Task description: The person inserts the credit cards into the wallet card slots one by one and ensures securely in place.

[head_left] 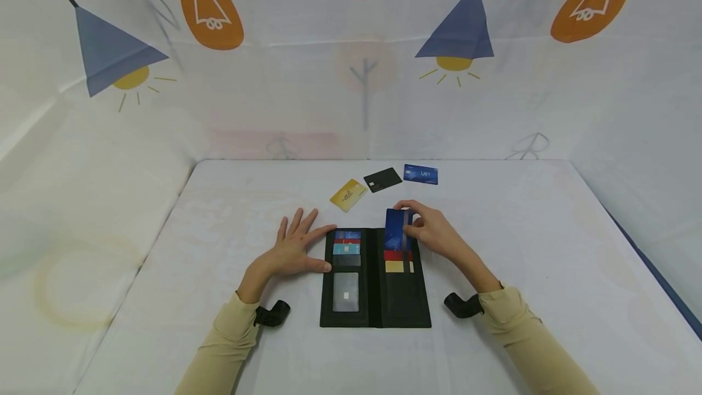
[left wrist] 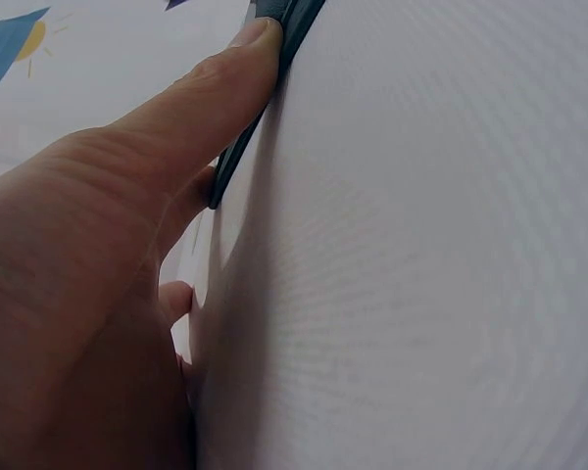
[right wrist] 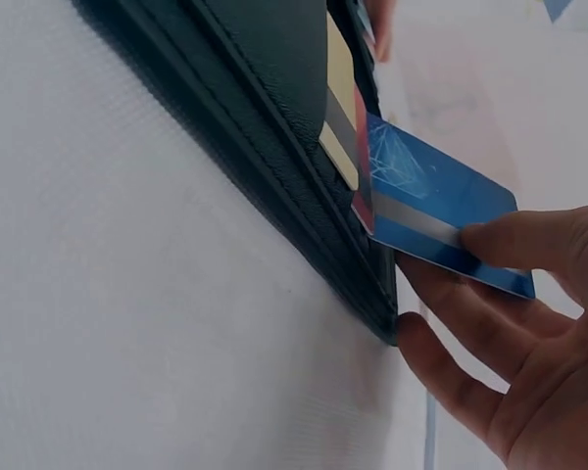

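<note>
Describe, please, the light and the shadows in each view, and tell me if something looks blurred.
Head view: soft, fairly even light, with shadow beneath the sleeves; left wrist view: dimmer, a soft shadow on the white table beside the left hand, faint ripples across the tabletop; right wrist view: also dim, the blue card fairly clear, the wall behind it soft.

An open wallet (head_left: 375, 303) is set on the counter (head_left: 548, 236). Behind it, three cards (head_left: 382, 180) are laid in a slanting row. In its left half, a stack (head_left: 347, 249) is pocketed behind a window (head_left: 345, 288); in its right half, a held card (head_left: 395, 227) is placed behind pocketed cards (head_left: 396, 266). The wallet is flanked by the left hand (head_left: 290, 252) and right hand (head_left: 433, 230).
</note>
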{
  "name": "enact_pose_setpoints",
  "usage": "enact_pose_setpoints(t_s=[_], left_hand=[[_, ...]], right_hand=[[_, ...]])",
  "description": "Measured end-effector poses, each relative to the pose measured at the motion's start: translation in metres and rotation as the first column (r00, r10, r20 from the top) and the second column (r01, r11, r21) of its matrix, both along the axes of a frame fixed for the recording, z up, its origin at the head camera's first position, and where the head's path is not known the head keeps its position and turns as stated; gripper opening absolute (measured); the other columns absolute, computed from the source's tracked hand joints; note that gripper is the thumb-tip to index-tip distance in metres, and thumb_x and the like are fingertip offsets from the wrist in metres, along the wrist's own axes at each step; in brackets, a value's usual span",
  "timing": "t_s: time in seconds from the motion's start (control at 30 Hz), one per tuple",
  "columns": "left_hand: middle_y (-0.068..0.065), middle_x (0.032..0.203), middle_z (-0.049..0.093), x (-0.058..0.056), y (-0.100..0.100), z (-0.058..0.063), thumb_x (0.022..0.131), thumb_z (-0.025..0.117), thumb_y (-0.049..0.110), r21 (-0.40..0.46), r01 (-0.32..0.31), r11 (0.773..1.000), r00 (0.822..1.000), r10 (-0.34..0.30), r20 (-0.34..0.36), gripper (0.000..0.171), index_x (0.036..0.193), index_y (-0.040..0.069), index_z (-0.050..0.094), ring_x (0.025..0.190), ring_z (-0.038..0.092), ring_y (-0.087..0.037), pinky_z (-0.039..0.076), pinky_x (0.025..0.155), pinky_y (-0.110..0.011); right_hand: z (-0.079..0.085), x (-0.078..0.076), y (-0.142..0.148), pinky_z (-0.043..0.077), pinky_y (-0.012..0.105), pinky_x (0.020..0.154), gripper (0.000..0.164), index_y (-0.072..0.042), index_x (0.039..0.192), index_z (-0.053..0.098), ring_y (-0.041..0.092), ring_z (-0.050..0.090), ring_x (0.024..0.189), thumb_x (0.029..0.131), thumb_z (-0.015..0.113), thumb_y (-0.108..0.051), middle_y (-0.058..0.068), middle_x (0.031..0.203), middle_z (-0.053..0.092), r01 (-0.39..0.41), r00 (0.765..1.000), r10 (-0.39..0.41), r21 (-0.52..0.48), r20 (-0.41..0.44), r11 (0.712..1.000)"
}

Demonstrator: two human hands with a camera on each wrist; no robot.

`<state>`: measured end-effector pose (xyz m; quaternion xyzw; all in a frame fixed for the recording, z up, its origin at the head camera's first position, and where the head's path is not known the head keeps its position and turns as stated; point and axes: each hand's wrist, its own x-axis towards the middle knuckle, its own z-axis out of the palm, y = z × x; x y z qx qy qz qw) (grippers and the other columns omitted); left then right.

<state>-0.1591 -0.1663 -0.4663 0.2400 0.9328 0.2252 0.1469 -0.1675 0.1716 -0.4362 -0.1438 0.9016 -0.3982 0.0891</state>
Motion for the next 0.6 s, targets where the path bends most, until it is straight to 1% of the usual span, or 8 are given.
enact_pose_setpoints(t_s=[0.07, 0.13, 0.23, 0.3, 0.43, 0.6], left_hand=[[-0.014, 0.167, 0.004, -0.0004, -0.0006, -0.0004, 0.079, 0.075, 0.057, -0.001, -0.001, 1.000, 1.000, 0.001, 0.001, 0.086, 0.152, 0.029, 0.040, 0.150, -0.014, -0.040, -0.014, 0.115, -0.061], [-0.014, 0.166, 0.004, -0.0007, -0.0009, -0.0007, 0.079, 0.075, 0.057, 0.002, -0.001, 1.000, 1.000, 0.001, 0.004, 0.086, 0.152, 0.028, 0.040, 0.150, -0.014, -0.040, -0.015, 0.115, -0.061], [-0.013, 0.167, 0.002, -0.0010, -0.0015, -0.0016, 0.079, 0.075, 0.057, -0.001, -0.005, 1.000, 1.000, 0.005, 0.016, 0.086, 0.153, 0.029, 0.039, 0.150, -0.015, -0.039, -0.016, 0.115, -0.060], [-0.013, 0.167, 0.002, -0.0008, -0.0013, -0.0019, 0.079, 0.075, 0.057, 0.001, -0.006, 1.000, 1.000, 0.006, 0.022, 0.086, 0.153, 0.029, 0.039, 0.150, -0.016, -0.039, -0.016, 0.115, -0.060], [-0.012, 0.167, 0.002, -0.0007, -0.0011, -0.0022, 0.080, 0.074, 0.057, 0.006, -0.006, 1.000, 1.000, 0.005, 0.022, 0.086, 0.153, 0.030, 0.039, 0.150, -0.016, -0.038, -0.017, 0.115, -0.059], [-0.012, 0.167, 0.002, -0.0007, -0.0012, -0.0004, 0.080, 0.075, 0.057, 0.001, -0.004, 1.000, 1.000, 0.004, 0.015, 0.086, 0.153, 0.030, 0.038, 0.150, -0.016, -0.038, -0.016, 0.116, -0.060]], right_hand=[[-0.0011, 0.0006, -0.0011, 0.054, 0.038, 0.072, 0.041, -0.015, 0.133, 0.053, 0.029, 0.065, 0.088, 0.094, 0.059, -0.008, 0.019, 0.124, 0.064, -0.005, 1.000, 0.005, 0.010, -0.023, 1.000], [-0.0024, 0.0010, -0.0020, 0.057, 0.045, 0.080, 0.041, -0.014, 0.134, 0.053, 0.033, 0.066, 0.097, 0.094, 0.059, -0.008, 0.019, 0.127, 0.063, -0.013, 0.999, 0.013, 0.014, -0.047, 1.000], [-0.0038, 0.0014, -0.0030, 0.053, 0.054, 0.092, 0.041, -0.011, 0.134, 0.053, 0.039, 0.062, 0.113, 0.094, 0.059, -0.007, 0.020, 0.135, 0.059, -0.024, 0.997, 0.025, 0.009, -0.073, 1.000], [-0.0041, 0.0015, -0.0034, 0.051, 0.055, 0.095, 0.041, -0.010, 0.135, 0.053, 0.041, 0.059, 0.117, 0.094, 0.058, -0.007, 0.020, 0.137, 0.057, -0.026, 0.997, 0.026, 0.002, -0.074, 1.000], [-0.0044, 0.0005, -0.0026, 0.050, 0.056, 0.096, 0.041, -0.010, 0.135, 0.053, 0.042, 0.058, 0.119, 0.095, 0.058, -0.008, 0.021, 0.139, 0.056, -0.030, 0.997, 0.031, 0.011, -0.066, 0.999], [-0.0065, -0.0027, 0.0001, 0.049, 0.057, 0.097, 0.042, -0.011, 0.137, 0.052, 0.044, 0.058, 0.118, 0.095, 0.058, -0.010, 0.022, 0.140, 0.054, -0.036, 0.999, 0.037, 0.029, -0.036, 0.999]])
